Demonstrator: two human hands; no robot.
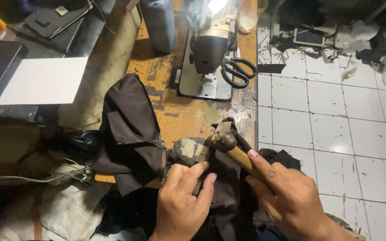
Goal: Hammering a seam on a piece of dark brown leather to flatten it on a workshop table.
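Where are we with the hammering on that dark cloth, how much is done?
Done: dark brown fabric is folded and laid over a rounded block at the edge of the wooden table. In hand: left hand pins the fabric; right hand holds the hammer, head on the block. Left: scissors and sewing machine sit untouched.

A single head-worn camera looks steeply down from above and close in, facing forward across the wooden surface toward the sewing machine at the top edge. Right of the machine lies tiled floor; both hands sit at the bottom edge.
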